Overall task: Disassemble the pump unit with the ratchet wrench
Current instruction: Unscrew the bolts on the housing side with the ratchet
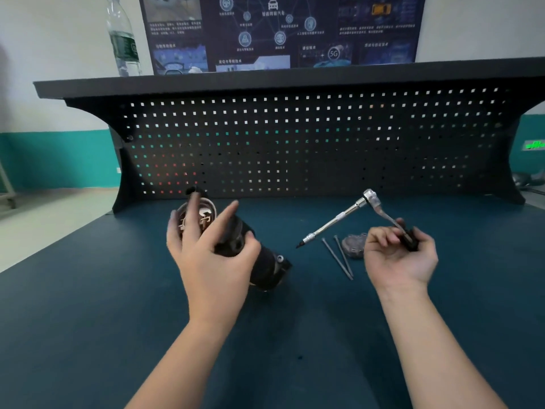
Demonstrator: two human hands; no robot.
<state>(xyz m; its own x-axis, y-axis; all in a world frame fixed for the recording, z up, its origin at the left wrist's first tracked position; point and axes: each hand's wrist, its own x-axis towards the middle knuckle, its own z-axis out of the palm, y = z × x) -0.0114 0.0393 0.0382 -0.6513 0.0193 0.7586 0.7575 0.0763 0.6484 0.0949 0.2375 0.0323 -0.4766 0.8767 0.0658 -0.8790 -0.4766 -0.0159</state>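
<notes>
While your left hand [206, 255] curls round the middle of the pump [236, 240], tilted with its open end up and its lower end on the table [88, 290], treat it as heavy, rigid metal, probably greasy; hold the dark barrel, not the exposed windings at the open end. Right of the pump, two long bolts [339, 258] and a grey end cap [352, 246] lie loose. Your right hand [398, 255], well apart from the left, grips the ratchet wrench [368, 202] by its handle, its extension pointing back toward the pump without touching it.
</notes>
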